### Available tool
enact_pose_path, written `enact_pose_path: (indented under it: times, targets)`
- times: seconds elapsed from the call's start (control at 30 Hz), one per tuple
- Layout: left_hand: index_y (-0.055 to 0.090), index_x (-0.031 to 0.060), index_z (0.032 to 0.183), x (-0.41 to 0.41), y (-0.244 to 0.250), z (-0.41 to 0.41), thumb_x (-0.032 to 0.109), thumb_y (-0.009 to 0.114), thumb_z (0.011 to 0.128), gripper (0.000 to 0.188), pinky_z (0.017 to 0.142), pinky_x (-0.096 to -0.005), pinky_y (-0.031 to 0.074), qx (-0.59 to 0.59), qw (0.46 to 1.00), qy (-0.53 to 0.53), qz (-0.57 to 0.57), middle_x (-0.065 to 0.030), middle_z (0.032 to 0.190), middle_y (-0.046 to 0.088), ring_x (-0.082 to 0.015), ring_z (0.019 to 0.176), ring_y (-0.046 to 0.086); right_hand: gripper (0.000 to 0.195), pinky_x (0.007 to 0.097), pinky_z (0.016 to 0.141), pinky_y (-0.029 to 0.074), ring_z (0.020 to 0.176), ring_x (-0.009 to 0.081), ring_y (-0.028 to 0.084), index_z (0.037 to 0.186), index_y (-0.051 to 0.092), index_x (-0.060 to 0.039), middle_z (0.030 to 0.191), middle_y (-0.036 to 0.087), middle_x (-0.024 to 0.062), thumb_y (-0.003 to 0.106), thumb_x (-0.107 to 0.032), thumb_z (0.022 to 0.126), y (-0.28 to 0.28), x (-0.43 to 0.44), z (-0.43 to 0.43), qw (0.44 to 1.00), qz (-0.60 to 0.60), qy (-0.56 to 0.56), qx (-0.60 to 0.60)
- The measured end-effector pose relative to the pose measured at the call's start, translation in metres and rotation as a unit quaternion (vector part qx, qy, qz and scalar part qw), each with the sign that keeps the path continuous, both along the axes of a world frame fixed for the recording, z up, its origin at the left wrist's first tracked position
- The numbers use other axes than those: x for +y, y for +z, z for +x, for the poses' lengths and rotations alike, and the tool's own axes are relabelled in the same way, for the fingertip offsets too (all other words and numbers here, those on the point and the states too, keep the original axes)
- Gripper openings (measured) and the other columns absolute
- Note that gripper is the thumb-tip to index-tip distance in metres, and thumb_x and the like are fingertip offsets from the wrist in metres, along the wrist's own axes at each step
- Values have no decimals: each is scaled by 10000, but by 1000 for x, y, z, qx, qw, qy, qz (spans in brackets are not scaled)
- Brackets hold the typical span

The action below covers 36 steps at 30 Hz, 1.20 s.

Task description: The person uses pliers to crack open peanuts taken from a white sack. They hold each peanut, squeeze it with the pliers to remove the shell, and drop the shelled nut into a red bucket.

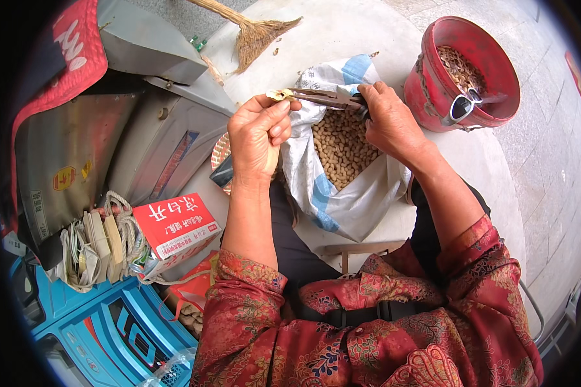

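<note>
My left hand [261, 128] pinches a small pale yellowish piece, perhaps a cracked shell [280, 94], between thumb and fingers. The jaw tips of a pair of metal pliers [327, 98] reach up to that piece. Around the dark handles of the pliers my right hand [392, 118] is closed. Below both hands a white and blue woven plastic sack [310, 167] stands with its mouth folded down. Inside it lie many small tan nuts or unshelled peanuts [346, 145]. Whether the jaws grip the piece, I cannot tell.
At the upper right stands a red bucket [416, 92] of shells [457, 65], with white-framed sunglasses [461, 107] at its rim. A straw broom [259, 38] lies at the top. Grey metal machine housings [150, 140], a red carton [174, 222] and a blue case [111, 329] crowd the left.
</note>
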<state>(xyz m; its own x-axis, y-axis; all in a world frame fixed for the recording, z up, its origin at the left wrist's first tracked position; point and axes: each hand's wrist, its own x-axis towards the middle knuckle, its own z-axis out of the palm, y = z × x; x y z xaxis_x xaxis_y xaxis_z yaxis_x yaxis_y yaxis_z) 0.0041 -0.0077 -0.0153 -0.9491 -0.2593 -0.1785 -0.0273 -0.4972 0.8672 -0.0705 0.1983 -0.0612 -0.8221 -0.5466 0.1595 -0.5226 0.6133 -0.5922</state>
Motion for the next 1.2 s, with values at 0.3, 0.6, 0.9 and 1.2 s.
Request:
enact_pose_path:
  times: [0.3, 0.6, 0.9, 1.2]
  targets:
    - [556, -58, 910, 5, 1, 0, -34, 567, 849, 67, 432, -181, 302, 2, 999, 18, -29, -219, 855, 635, -47, 489, 385, 409, 446, 817, 483, 963, 386, 530, 1068, 511, 45, 992, 531, 225, 547, 71, 661, 2, 3, -1, 999, 17, -5, 40]
    - [560, -76, 971, 12, 2, -1, -43, 588, 830, 148, 442, -162, 310, -11, 989, 36, -141, -178, 854, 647, -32, 509, 407, 392, 439, 828, 487, 963, 390, 531, 1035, 493, 57, 1006, 530, 230, 554, 86, 649, 3, 8, -3, 998, 45, 10, 38]
    - [587, -79, 976, 11, -14, -3, -54, 584, 831, 147, 470, -161, 332, 36, 945, 51, -322, -130, 822, 648, -31, 540, 435, 464, 412, 828, 504, 970, 378, 536, 1057, 485, 81, 1020, 536, 225, 621, 69, 614, 2, 11, -4, 993, 77, 10, 94]
    - [583, -61, 962, 9, -8, -5, -47, 579, 832, 131, 456, -164, 318, -34, 967, 11, -251, -109, 796, 636, -32, 525, 426, 444, 418, 828, 497, 957, 392, 543, 1043, 487, 101, 1018, 540, 245, 598, 74, 614, 0, 11, -3, 993, 95, 16, 68]
